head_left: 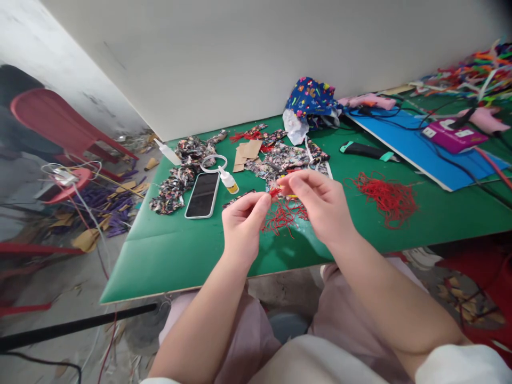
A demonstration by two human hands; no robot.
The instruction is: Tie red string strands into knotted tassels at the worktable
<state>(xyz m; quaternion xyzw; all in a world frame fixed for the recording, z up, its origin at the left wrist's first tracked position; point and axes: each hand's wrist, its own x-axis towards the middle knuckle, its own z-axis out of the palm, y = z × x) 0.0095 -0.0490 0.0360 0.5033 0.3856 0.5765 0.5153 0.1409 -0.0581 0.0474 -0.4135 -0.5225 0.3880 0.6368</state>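
Note:
Between thumb and fingers, my left hand (248, 221) pinches a small bunch of red threads (275, 191) over the green table. Close by on the right, my right hand (316, 200) has its thumb and forefinger pressed together at the bunch's tip; what lies between them is too small to make out. Loose red threads (280, 218) lie on the table just below my hands. A larger heap of red threads (386, 200) sits to the right. Behind my hands are dark floral fabric pieces (280, 157) and a small white glue bottle (228, 180) with a yellow label.
A phone (202, 196), a white ring (214, 163), brown card pieces (247, 153) and a second white bottle (168, 153) lie on the left. Rightward are a utility knife (368, 151), a blue board (396, 144), a purple device (454, 133) with cables and pink glue guns (368, 101).

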